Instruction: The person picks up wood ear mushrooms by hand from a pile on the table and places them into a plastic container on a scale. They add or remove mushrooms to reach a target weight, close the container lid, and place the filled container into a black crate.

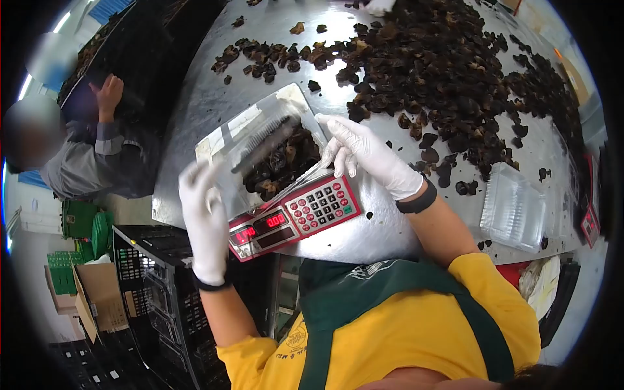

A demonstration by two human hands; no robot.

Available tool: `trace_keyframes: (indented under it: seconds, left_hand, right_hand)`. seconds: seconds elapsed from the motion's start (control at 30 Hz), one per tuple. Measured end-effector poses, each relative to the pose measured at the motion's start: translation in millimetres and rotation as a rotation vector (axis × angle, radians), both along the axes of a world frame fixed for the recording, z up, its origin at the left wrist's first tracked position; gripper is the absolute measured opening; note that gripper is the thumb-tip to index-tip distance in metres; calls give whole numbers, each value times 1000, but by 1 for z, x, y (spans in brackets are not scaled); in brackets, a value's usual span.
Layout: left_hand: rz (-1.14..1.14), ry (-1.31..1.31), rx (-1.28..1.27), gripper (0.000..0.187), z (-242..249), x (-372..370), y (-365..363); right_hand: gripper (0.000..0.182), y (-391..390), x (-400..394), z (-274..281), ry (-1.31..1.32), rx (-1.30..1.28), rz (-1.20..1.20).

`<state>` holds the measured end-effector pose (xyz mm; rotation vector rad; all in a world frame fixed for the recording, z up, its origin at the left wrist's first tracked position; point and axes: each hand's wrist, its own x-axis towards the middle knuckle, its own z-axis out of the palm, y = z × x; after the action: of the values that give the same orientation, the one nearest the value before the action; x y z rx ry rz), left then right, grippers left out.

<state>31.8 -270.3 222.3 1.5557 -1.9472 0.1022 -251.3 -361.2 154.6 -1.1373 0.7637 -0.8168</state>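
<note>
A clear plastic box [260, 140] with dark brown, curled pieces [286, 162] in it rests on a red and white scale [292, 218] with a lit red display. My left hand [205, 214], in a white glove, is at the box's left side, its fingers bent and somewhat blurred. At the right edge of the box is my gloved right hand [370, 153], with thumb and fingers around the rim. The transparent lid, smeared by motion, is hard to tell from the box.
Heaps of dark pieces [429, 65] cover the metal table's [338, 247] far right. Clear plastic containers [513, 208] lie at right. A person in grey [104, 153] is at left, near black crates [162, 299]. Another gloved hand [379, 6] shows at the top.
</note>
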Motion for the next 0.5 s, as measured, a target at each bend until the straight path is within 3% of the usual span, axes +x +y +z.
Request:
trace_keyframes:
  seconds: [0.07, 0.13, 0.2, 0.27, 0.3, 0.33, 0.4, 0.5]
  left_hand:
    - [59, -112, 84, 55, -10, -12, 32]
    - [72, 301, 299, 51, -23, -20, 46]
    - [84, 329, 290, 50, -39, -14, 45]
    - [233, 663, 426, 51, -47, -11, 41]
    - [180, 877, 470, 55, -46, -13, 36]
    - [188, 877, 460, 55, -44, -15, 32]
    - [146, 1117, 513, 53, -40, -16, 25]
    - [80, 1192, 484, 57, -54, -10, 18]
  right_hand:
    - [56, -2, 2, 2, 11, 18, -8]
    - [56, -3, 5, 3, 101, -12, 29]
    - [59, -5, 6, 4, 108, 5, 48]
    - [64, -6, 8, 0, 119, 30, 111]
    - [64, -4, 8, 6, 138, 29, 113]
    - [64, -4, 8, 6, 136, 23, 123]
    - [64, -2, 8, 5, 88, 5, 109]
    - [63, 3, 7, 7, 99, -14, 75]
